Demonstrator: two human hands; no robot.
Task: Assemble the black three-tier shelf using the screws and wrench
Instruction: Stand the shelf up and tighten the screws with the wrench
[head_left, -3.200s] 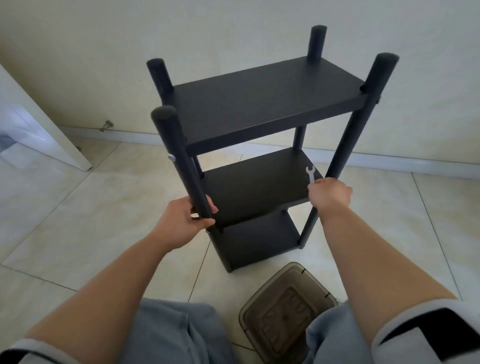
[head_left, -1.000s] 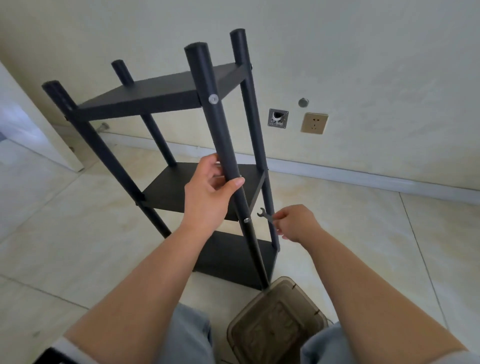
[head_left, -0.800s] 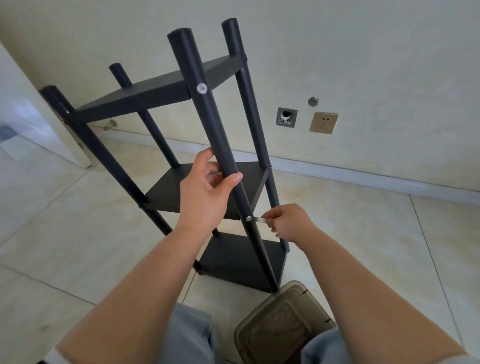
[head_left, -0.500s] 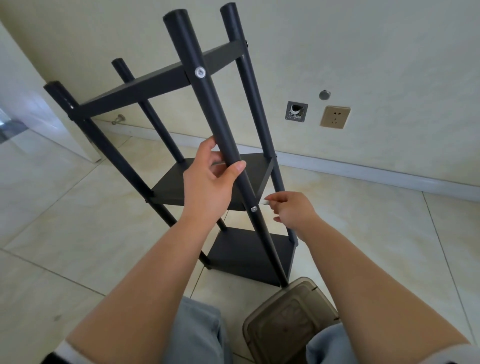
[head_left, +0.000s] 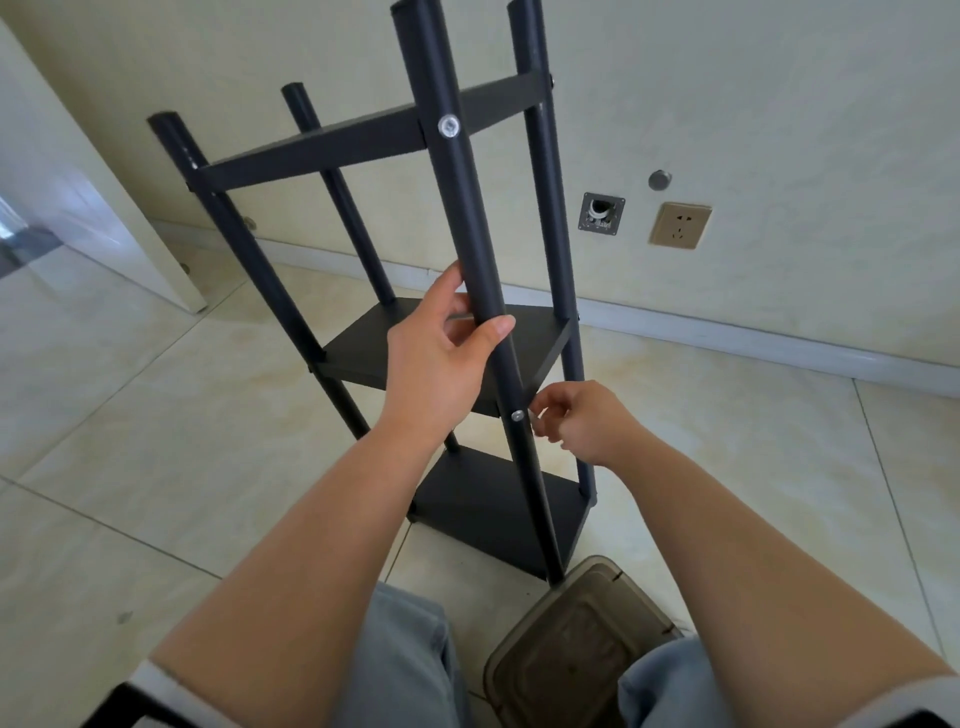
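The black three-tier shelf (head_left: 363, 143) stands upright on the tiled floor, one corner pole toward me. My left hand (head_left: 439, 358) grips that near pole (head_left: 457, 171) just above the middle tier. A silver screw head (head_left: 448, 125) shows on the pole at the top tier, and a second screw (head_left: 517, 415) at the middle tier. My right hand (head_left: 576, 421) is closed on the small silver wrench (head_left: 534, 418), whose tip sits right beside the middle screw; most of the wrench is hidden in my fingers.
A brown translucent plastic box (head_left: 576, 644) lies on the floor between my knees, touching the shelf's near foot. The wall behind carries a socket (head_left: 679, 225) and an open outlet plate (head_left: 601, 213). A white door (head_left: 78, 197) stands at the left.
Since three seconds ago the shelf has been turned so a corner pole faces me. My left hand moved up that pole and my right hand brought the wrench to the middle screw.
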